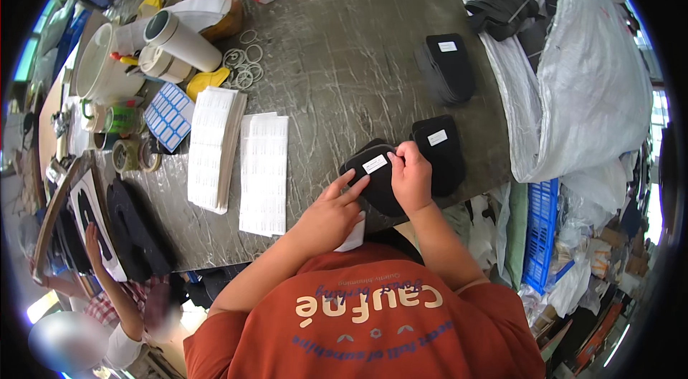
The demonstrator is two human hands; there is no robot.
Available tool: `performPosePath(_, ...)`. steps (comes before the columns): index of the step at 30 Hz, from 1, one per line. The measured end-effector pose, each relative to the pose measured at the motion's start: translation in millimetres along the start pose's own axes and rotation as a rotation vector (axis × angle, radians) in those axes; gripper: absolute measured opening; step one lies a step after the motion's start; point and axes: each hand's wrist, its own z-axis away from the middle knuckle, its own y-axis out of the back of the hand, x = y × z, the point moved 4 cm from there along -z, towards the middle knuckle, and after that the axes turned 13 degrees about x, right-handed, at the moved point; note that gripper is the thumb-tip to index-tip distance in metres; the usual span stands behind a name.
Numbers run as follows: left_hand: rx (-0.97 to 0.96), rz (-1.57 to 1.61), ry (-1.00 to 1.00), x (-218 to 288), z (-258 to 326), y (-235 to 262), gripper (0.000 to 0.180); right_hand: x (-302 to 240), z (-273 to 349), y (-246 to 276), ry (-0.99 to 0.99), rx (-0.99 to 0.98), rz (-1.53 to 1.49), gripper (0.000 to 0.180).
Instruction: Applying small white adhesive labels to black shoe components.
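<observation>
A stack of flat black rounded pads with a small white label on top lies near the table's front edge. My left hand reaches it from the left, fingers stretched, two fingertips resting on the pads beside the label. At the stack's far right edge, my right hand is closed in a pinch on a thin grey band that runs across the top. The fingers partly hide where it is gripped. Just right of it sits a second labelled black stack; a third labelled stack stands farther back.
Label sheets lie in piles to the left, beside loose rubber bands, a white cup and tape rolls. A white woven sack with dark pieces bulges at the right, above a blue crate. Another person's arm reaches in at lower left.
</observation>
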Motion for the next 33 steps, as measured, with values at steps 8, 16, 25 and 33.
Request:
performPosePath(8,-0.002,-0.021,0.03,-3,-3,4,0.016,43,-42,64,-0.001,0.218,0.362,0.023)
performPosePath(16,0.464,0.304,0.59,-25,-4,11,0.042,40,-21,59,0.143,-0.181,0.75,0.054)
performPosePath(25,0.502,0.223,0.786,-37,-12,16,0.05,-55,12,12,-0.428,-0.616,-0.39,0.044)
performPosePath(33,0.265,0.701,0.75,-30,-16,36,0.022,-45,17,1,-0.44,-0.577,-0.392,0.032)
